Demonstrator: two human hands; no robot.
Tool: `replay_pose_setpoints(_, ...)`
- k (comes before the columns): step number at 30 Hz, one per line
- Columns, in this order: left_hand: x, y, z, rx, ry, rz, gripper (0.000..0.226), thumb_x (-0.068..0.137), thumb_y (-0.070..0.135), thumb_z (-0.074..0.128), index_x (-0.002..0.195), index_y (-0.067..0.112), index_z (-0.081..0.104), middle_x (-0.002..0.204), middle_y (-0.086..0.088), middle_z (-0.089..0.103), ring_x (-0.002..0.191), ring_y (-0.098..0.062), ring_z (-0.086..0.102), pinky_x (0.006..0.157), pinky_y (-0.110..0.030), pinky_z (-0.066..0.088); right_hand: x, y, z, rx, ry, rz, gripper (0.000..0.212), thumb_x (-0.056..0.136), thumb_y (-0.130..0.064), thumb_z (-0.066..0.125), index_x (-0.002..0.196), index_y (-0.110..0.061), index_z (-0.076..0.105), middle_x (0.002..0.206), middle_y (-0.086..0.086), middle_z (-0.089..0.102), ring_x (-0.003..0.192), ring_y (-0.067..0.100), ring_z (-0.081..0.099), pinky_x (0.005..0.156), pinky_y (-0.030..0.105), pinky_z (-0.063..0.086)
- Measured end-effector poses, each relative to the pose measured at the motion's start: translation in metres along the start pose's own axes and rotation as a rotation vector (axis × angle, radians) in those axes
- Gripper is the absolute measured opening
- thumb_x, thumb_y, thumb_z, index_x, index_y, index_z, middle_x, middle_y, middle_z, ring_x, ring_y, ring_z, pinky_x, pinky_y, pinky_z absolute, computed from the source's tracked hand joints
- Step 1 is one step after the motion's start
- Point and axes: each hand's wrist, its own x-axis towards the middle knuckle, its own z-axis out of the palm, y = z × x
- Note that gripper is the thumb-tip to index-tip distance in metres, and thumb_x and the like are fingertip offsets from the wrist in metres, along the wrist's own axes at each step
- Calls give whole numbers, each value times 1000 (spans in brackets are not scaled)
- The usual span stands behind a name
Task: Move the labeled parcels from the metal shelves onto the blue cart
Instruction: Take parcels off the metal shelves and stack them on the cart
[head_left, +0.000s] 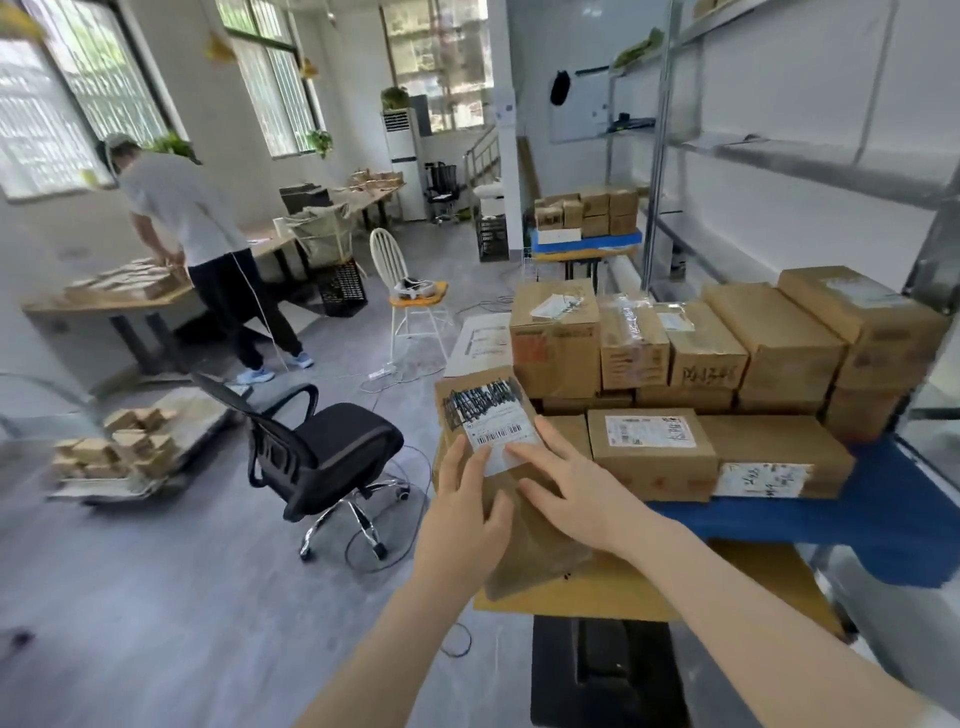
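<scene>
A black office chair stands on the floor at left. Right of it, the left hand and right hand lie flat, fingers straight, on a labelled brown parcel tilted at the near left end of the pile on the blue cart. Stacked cardboard boxes fill the cart further right, below the metal shelves.

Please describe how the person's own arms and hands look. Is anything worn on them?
The left hand and right hand are bare: no gloves, and no ring shows on the fingers. The left forearm and right forearm are bare too, with no sleeve, watch or bracelet in view down to the picture's lower edge.
</scene>
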Motion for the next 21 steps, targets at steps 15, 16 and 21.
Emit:
replay_pose_setpoints(15, 96, 17, 123, -140, 139, -478, 58, 95, 37, 38, 149, 33, 18, 157, 20, -10, 131, -22, 33, 96, -36, 45, 158, 141, -8, -16, -468, -154, 44, 94, -38, 44, 130, -62, 34, 155, -25, 3, 140, 9, 24, 110, 26, 22)
replay_pose_setpoints(16, 98, 19, 126, -137, 134, -474, 57, 95, 38, 38, 148, 34, 17, 156, 21, -11, 129, -22, 33, 93, -36, 46, 161, 143, -11, -21, -472, -152, 44, 95, -37, 43, 130, -62, 33, 155, -25, 3, 141, 10, 23, 112, 28, 23)
replay_pose_setpoints(21, 124, -14, 96, 2, 238, -468, 56, 91, 42, 39, 144, 39, 20, 159, 9, -2, 140, -29, 14, 106, -46, 32, 135, 142, -19, -170, -238, -71, 45, 95, -53, 35, 139, -54, 26, 157, -18, -6, 144, 15, 15, 110, 42, 31)
